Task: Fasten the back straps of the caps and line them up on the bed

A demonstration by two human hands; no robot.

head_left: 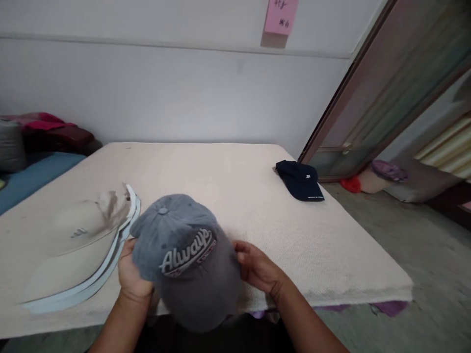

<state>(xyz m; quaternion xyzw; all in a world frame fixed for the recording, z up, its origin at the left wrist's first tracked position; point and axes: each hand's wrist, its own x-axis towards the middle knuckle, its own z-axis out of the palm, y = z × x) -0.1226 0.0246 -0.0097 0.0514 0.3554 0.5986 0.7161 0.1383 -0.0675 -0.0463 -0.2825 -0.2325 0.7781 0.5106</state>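
A grey-blue baseball cap [187, 255] with raised white "Always" lettering is held up between my two hands, its brim toward me. My left hand [134, 274] grips its left side, the fingers partly hidden under the crown. On the cap's right edge, my right hand [255, 264] pinches with thumb and fingers. Left of my left hand lie stacked caps, a cream cap [88, 220] with a small striped logo on top and a light blue brim edge [91, 289] beneath it. A navy cap [300, 179] rests alone near the right edge.
The caps lie on a cream cloth-covered table [235, 181] against a white wall [165, 93]. A pink note [281, 17] hangs on the wall. Red cloth [44, 120] and a blue surface [51, 169] are at left, a framed sliding door [353, 103] at right.
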